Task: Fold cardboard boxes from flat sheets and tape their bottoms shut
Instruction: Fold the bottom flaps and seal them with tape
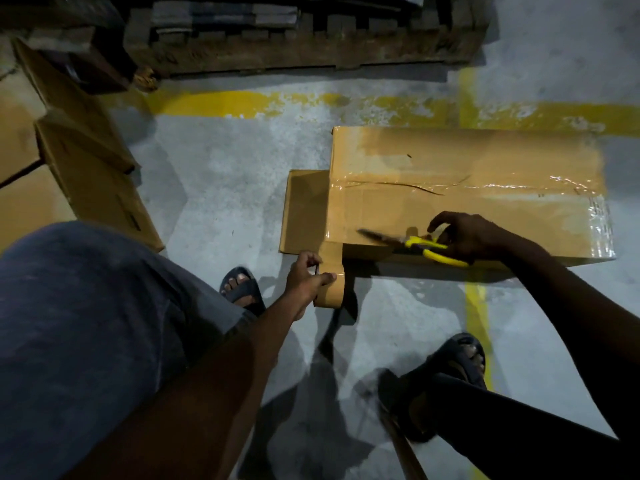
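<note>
Cardboard box [467, 157] at 2 o'clock, down on a grey concrete floor [221, 174], with glossy clear tape [519, 187] along its top seam and over the 3 o'clock end. Loose flap [304, 209] sticking out on the 9 o'clock side.

Left hand [306, 275] just below that flap, fingers curled round a brown tape roll [330, 287], with a strip running up to the box edge. Right hand [471, 237] over the near edge of the box, fingers closed on the yellow handles of scissors [420, 243], tips toward 9 o'clock.

Worn yellow lines [221, 103] across the floor at 12 o'clock. Wooden pallet [311, 50] beyond them. More boxes [93, 174] at 9 o'clock, cut off by the frame.

Dim light throughout. Blades blurred, gap impossible to judge. Sandal [457, 358] at 5 o'clock, half lost in shadow.
</note>
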The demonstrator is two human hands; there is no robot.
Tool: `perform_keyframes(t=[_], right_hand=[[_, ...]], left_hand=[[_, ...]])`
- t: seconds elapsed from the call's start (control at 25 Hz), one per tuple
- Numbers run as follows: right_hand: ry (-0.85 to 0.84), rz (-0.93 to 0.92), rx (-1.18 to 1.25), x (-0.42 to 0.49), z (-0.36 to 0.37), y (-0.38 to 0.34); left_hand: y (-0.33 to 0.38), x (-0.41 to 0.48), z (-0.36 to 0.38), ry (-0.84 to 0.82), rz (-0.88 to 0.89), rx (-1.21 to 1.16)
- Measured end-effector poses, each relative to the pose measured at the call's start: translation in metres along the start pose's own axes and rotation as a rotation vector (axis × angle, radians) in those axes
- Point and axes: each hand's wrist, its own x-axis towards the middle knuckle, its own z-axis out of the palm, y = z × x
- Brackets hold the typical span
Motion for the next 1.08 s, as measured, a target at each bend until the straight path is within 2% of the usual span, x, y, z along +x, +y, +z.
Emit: perform_keyframes(t=[0.12, 0.2, 0.52, 0.72, 1.08], right_hand=[[-0.206, -0.039, -0.014, -0.005, 0.011, -0.006], [-0.273, -0.051, 0.0, -0.002, 0.021, -0.009], [-0.228, -0.033, 0.05, 0.014, 0.04, -0.022], [-0.204, 0.025, 0.091, 0.007, 0.039, -0.014], [-0.211, 0.01, 0.132, 0.022, 0.052, -0.035]], left_hand=[[-0.002, 0.002, -0.001, -0.059, 0.008, 0.016], [-0.002, 0.003, -0.002, -0.089, -0.009, 0.009], [0.002, 0.005, -0.005, -0.141, -0.055, -0.102], [0.001, 0.006, -0.005, -0.151, -0.075, -0.117], [-0.001, 0.003, -0.007, -0.182, -0.108, -0.145]])
